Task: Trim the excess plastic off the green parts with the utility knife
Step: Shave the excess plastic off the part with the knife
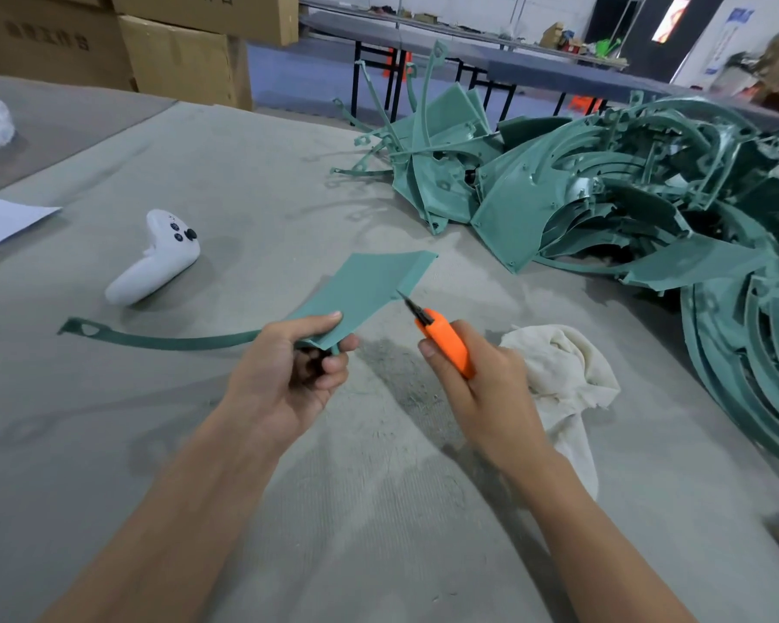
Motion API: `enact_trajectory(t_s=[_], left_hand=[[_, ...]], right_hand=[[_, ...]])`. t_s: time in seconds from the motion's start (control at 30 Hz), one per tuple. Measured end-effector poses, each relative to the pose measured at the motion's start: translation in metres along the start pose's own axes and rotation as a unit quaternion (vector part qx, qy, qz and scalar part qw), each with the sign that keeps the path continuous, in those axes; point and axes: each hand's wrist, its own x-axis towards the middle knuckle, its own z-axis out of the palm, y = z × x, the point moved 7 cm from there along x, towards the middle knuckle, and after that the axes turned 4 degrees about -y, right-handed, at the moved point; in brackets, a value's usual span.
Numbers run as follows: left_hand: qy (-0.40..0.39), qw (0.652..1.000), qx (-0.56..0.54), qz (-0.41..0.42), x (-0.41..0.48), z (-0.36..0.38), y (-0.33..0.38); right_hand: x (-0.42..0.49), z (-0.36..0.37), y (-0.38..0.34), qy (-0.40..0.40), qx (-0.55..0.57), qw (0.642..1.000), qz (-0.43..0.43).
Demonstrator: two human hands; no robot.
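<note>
Green plastic part (360, 287) is pinched above the table (253, 182) in the left hand (289, 375) while the right hand (482, 393) grips the orange knife (446, 339), blade at its edge, with a large pile (626, 204) apparently still untrimmed.

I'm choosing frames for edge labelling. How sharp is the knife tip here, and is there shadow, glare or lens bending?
Head view: the tip of the utility knife and the held green part are crisp; light is soft, with faint shadows on the table and no glare; the wide lens curves the far benches; lettering on the cardboard boxes is smeared.
</note>
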Motion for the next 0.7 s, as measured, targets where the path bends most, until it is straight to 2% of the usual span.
enact_trajectory(t_s=[0.3, 0.43, 0.5, 0.63, 0.7], left_hand=[[-0.002, 1.000, 0.011, 0.003, 0.000, -0.001, 0.001], [-0.001, 1.000, 0.013, -0.004, 0.000, -0.004, 0.001], [-0.001, 1.000, 0.013, -0.002, 0.000, -0.004, 0.001], [-0.005, 1.000, 0.022, 0.001, 0.000, -0.003, 0.001], [-0.006, 0.999, 0.032, 0.007, 0.001, -0.003, 0.002]], right_hand=[[0.001, -0.002, 0.013, -0.014, 0.024, 1.000, 0.008], [0.003, -0.015, 0.030, 0.036, 0.084, 0.993, 0.076], [0.002, -0.021, 0.032, 0.045, 0.073, 0.994, 0.073], [-0.001, -0.007, 0.020, -0.028, 0.055, 0.998, 0.013], [0.001, -0.006, 0.023, -0.036, 0.061, 0.997, 0.027]])
